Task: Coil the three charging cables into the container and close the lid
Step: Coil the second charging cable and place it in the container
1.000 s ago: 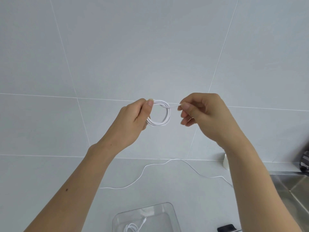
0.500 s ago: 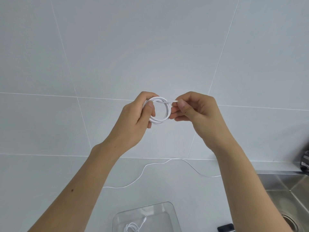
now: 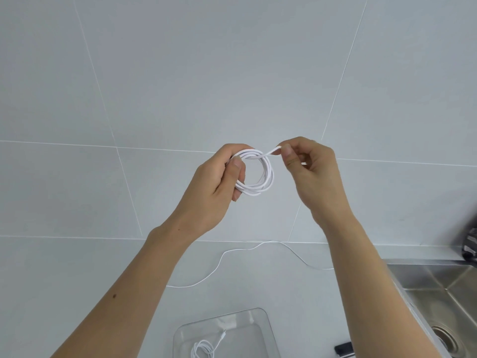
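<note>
Left hand (image 3: 219,177) closed around one side of a white coil (image 3: 255,173), thumb pressing the loops against the fingers. Right hand (image 3: 309,171) pinches the coil's free end (image 3: 275,151) between thumb and forefinger; other fingers curled loosely. The coil is held in the air, well above the container (image 3: 265,321) and toward the wall.

The container is clear and open; one coiled cable (image 3: 204,348) already lies inside. A third cable (image 3: 232,264) lies loose on the counter beyond the container. No lid in view.

Judgement: cable is light, thin, limp but springy; loops will fan open if released. Hold where loops bunch together, pinching all strands at once. The smooth jacket is probably slippery. The end needs tucking through the coil before lowering it into the container.
</note>
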Demonstrator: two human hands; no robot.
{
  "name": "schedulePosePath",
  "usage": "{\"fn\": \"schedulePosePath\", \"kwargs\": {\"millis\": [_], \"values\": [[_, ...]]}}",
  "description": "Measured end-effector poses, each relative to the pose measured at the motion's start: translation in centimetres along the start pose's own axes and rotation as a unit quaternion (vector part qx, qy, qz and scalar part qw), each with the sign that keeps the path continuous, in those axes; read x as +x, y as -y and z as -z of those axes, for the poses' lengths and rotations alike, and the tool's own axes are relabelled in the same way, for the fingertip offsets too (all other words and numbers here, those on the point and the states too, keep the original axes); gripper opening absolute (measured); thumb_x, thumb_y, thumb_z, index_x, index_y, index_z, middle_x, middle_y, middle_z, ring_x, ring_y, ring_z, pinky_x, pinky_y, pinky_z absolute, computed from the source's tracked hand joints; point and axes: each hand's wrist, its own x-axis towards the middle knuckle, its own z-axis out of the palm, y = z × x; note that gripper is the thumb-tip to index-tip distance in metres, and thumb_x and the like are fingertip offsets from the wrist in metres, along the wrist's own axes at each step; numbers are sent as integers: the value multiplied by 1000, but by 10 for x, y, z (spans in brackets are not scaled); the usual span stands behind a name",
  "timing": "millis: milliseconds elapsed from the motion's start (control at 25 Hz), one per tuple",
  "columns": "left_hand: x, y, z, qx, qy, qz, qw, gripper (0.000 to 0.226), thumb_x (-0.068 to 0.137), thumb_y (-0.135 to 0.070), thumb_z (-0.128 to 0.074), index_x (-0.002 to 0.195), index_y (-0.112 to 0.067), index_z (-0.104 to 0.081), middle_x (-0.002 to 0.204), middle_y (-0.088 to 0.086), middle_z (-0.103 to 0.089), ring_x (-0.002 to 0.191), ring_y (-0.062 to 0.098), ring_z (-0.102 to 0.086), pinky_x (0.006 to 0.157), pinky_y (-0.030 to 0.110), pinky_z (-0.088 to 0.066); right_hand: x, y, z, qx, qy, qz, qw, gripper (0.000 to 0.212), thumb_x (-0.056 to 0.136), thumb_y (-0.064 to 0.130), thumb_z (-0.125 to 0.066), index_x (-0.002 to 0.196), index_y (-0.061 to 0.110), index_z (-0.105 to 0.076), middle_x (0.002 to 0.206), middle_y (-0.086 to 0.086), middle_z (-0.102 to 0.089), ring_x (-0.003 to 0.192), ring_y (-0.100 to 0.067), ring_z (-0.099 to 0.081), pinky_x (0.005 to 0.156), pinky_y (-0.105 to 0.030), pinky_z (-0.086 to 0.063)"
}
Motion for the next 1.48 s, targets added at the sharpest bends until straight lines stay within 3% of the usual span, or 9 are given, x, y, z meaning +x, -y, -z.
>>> {"fn": "schedulePosePath", "kwargs": {"millis": [240, 400, 600, 680, 800, 960, 1120, 1320, 1480], "values": [[0, -5, -9, 27, -42, -13, 999, 27, 106, -13, -32, 117, -17, -57, 70, -6, -50, 53, 7, -46, 52, 14, -39, -8, -2, -12, 255, 97, -113, 955, 22, 103, 3, -46, 94, -8, -63, 79, -9, -64, 70, -17, -62, 74, -28, -56], [-1, -4, -6, 119, -69, -40, 990, 26, 106, -12, -36, 116, -14, -60, 59, -10, -47, 51, 14, -48, 53, 30, -43, -8, 2, -11, 380, 153, -194, 891, 18, 99, 0, -50, 93, 2, -68, 77, -6, -69, 70, -16, -67, 74, -26, -58], [1, -5, -6, 188, -105, -73, 974, 25, 103, -10, -42, 115, -14, -64, 54, -22, -43, 53, -1, -48, 57, 24, -43, -12, 10, -15, 420, 159, -244, 860, 27, 100, 24, -53, 89, 15, -75, 72, -4, -68, 74, -21, -70, 73, -31, -59], [0, -3, -7, 193, -107, -67, 973, 24, 104, -10, -42, 115, -13, -64, 57, -22, -44, 54, -1, -49, 57, 27, -45, -14, 11, -16, 361, 164, -219, 892, 24, 99, 34, -57, 98, 14, -70, 74, -1, -69, 78, -19, -71, 73, -29, -57], [-2, 0, -9, 195, -110, -67, 972, 24, 104, -11, -42, 115, -15, -64, 60, -24, -45, 55, -4, -50, 58, 22, -44, -18, 11, -15, 234, 156, -162, 946, 22, 92, 16, -70, 111, 9, -63, 84, -5, -75, 82, -20, -74, 72, -25, -57], [-6, 3, -11, 215, -104, -68, 969, 25, 103, -11, -41, 116, -14, -63, 68, -23, -46, 58, -5, -50, 61, 17, -39, -22, 17, -11, 49, 144, -137, 979, 24, 94, 11, -61, 117, 13, -66, 88, -5, -78, 81, -17, -76, 72, -31, -61], [-8, 9, -14, 243, -110, -57, 962, 27, 104, -13, -40, 119, -13, -62, 78, -10, -49, 57, 4, -49, 64, 21, -37, -30, 18, -13, -225, 139, -22, 964, 20, 100, 20, -49, 110, 14, -66, 77, -2, -75, 85, -17, -72, 78, -40, -58], [-3, 14, 1, 222, -149, -29, 963, 22, 103, -14, -45, 106, -14, -67, 55, -18, -45, 52, 14, -51, 57, 31, -44, -39, 26, 2, -179, 149, -14, 972, 20, 99, 17, -54, 81, 18, -63, 65, 8, -70, 57, -1, -68, 63, -36, -59], [-11, 15, -2, 163, -156, -7, 974, 20, 103, -16, -45, 102, -19, -65, 55, -7, -54, 44, 13, -56, 50, 18, -44, -49, 22, 3, -110, 172, -60, 977, 16, 99, 18, -58, 84, 20, -65, 71, 5, -74, 62, -3, -71, 64, -27, -60]]}}
